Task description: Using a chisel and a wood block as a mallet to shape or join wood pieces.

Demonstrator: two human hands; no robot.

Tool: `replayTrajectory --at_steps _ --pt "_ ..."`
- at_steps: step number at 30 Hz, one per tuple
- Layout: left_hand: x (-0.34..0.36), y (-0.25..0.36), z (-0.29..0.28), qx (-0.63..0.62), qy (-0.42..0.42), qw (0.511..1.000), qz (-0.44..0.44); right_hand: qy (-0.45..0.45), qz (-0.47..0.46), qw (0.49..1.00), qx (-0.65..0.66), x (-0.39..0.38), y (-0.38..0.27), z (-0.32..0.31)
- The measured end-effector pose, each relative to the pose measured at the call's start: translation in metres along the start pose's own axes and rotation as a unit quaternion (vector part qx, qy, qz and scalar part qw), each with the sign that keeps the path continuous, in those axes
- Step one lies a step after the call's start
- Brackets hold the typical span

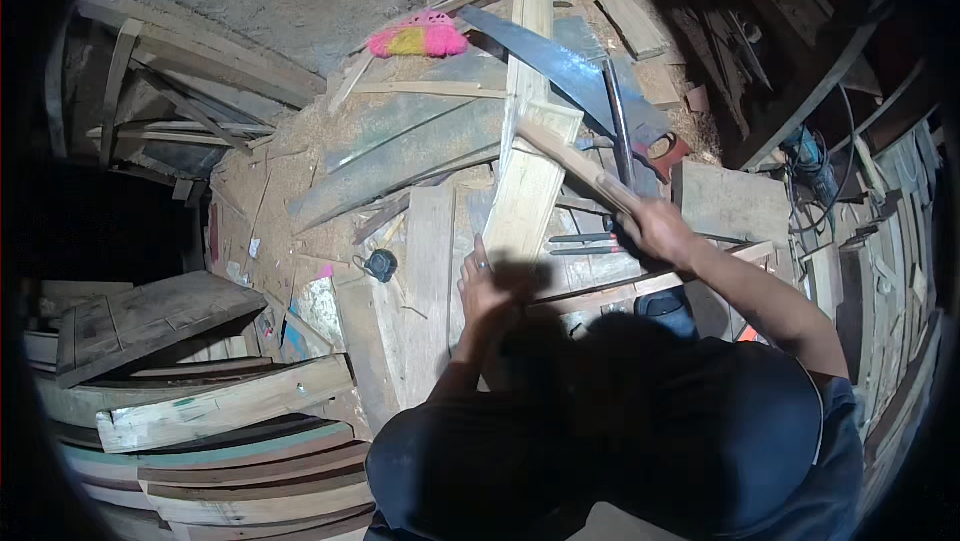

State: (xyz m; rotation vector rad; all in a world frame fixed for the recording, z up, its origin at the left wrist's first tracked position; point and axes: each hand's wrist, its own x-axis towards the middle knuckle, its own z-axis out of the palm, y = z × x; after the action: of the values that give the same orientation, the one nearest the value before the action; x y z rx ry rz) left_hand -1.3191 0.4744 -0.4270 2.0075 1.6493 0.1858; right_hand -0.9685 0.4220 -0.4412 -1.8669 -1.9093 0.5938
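Note:
My right hand [664, 233] is closed around the near end of a brown wooden bar [575, 163]. The bar's far end lies across a pale wooden board [522, 203], which slopes up and away from me. My left hand [490, 293] grips the near end of that board, its fingers along the left edge and its thumb lost in shadow. Beyond the bar lies a handsaw [555, 63] with a red handle. A dark metal rod [618, 126] crosses the saw's blade. Two slim dark tools [588, 244] lie left of my right hand.
A round black object [380, 264] sits left of my left hand. Farther off is a pink and yellow fuzzy thing [420, 35]. Stacked planks [230, 406] fill the lower left. A blue power tool [812, 163] with a cord stands at right. Sawdust and offcuts surround the work.

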Motion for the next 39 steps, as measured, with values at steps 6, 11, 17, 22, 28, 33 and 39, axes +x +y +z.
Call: replayTrajectory --at_steps 6,11,17,22,28,33,39 --pt "0.000 -0.022 0.006 0.011 0.000 1.000 0.003 -0.152 -0.218 0.946 -0.184 0.023 0.014 -0.037" --pt "0.005 -0.019 0.010 0.008 0.009 1.000 0.015 -0.044 -0.037 0.996 -0.063 0.018 0.001 -0.024" --pt "0.000 -0.013 0.001 0.018 -0.004 1.000 -0.011 -0.164 -0.154 0.962 -0.155 0.023 -0.002 -0.049" --pt "-0.006 -0.003 0.002 -0.049 0.011 0.999 0.005 -0.061 -0.023 0.997 -0.036 0.010 -0.004 -0.026" --pt "-0.009 -0.016 0.007 -0.071 0.046 0.996 0.026 -0.141 -0.108 0.969 -0.169 0.019 0.008 -0.053" --pt "0.003 -0.028 0.011 0.000 0.083 0.989 0.124 -0.104 -0.068 0.986 -0.107 0.016 0.005 -0.035" --pt "-0.003 -0.019 0.019 -0.011 0.102 0.983 0.154 -0.110 -0.058 0.986 -0.112 0.022 0.013 -0.056"
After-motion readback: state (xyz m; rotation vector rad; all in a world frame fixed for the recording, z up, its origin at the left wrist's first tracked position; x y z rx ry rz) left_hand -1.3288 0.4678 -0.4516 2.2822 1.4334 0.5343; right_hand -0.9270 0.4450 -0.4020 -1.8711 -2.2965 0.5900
